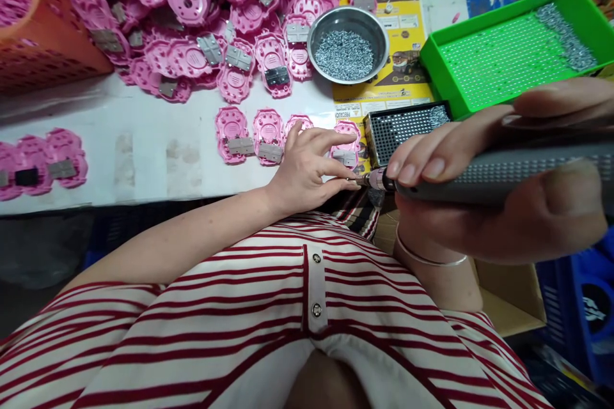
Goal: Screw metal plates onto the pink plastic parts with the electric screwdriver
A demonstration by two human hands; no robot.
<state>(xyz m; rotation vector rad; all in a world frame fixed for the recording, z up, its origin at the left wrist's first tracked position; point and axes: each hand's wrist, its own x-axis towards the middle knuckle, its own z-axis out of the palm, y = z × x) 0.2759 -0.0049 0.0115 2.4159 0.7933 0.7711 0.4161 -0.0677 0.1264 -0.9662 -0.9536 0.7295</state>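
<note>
My right hand (499,166) is wrapped round a grey electric screwdriver (480,172), which lies level with its bit (365,179) pointing left. At the bit's tip, the thumb and forefinger of my left hand (307,163) pinch a tiny screw, mostly hidden by the fingertips. Beyond the left hand, several pink plastic casings (267,134) lie in a row at the table's near edge, each with a grey metal-looking plate on it. One pink casing (346,140) sits just behind the fingers, and another is partly covered by the hand.
A metal bowl (384,45) of small screws stands behind the row. A black perforated tray (374,140) and a green tray (474,108) holding screws are to the right. Pink casings are heaped at the back, beside an orange basket (62,45). More casings (64,156) lie far left.
</note>
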